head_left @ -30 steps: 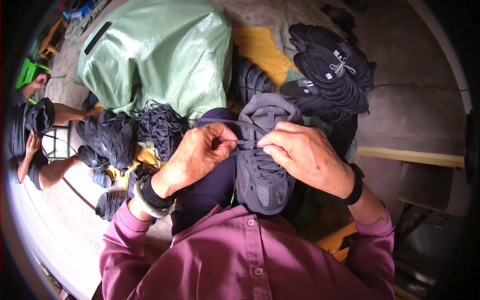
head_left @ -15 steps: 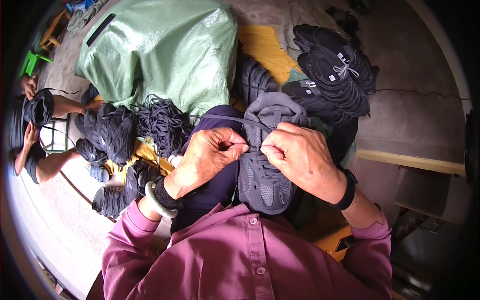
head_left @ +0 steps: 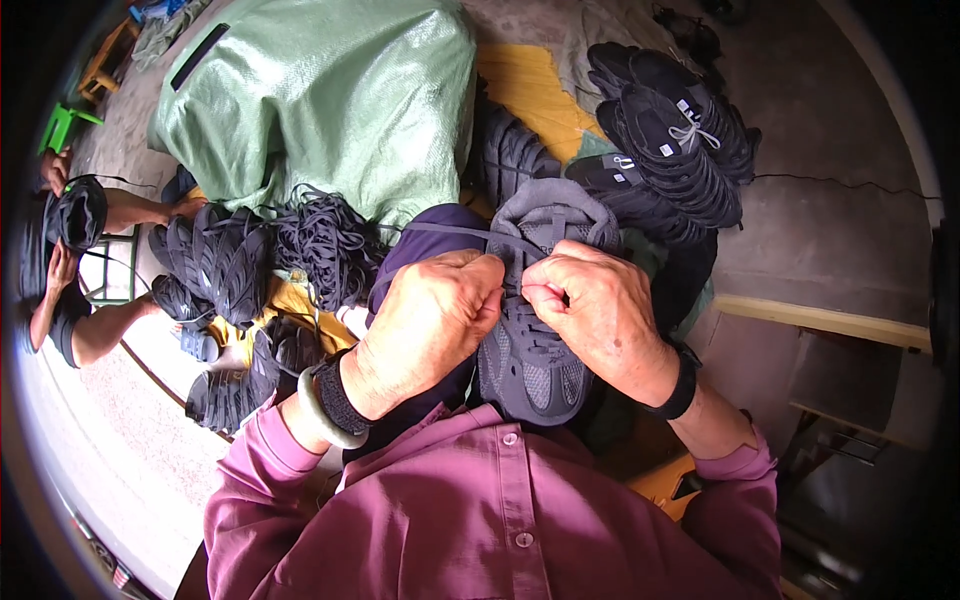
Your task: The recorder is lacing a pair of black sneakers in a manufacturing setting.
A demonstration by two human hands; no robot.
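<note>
A dark grey sneaker rests upright in my lap, its toe toward me and its tongue and collar away. Across its opening runs a flat dark shoelace, reaching from the left to my right hand. My right hand is closed in a pinch on that lace at the right eyelet row. On the left eyelet row my left hand is closed, its back turned up. Whatever its fingertips hold is hidden behind the knuckles.
A tangle of black laces and stacked black shoes lie to the left, below a pale green woven sack. More black shoes are piled at the far right. At the left edge, a co-worker's hands handle a dark shoe.
My left hand has turned over and shifted slightly away from me, hiding its fingertips. My right hand has moved only a little and stays at the lace.
</note>
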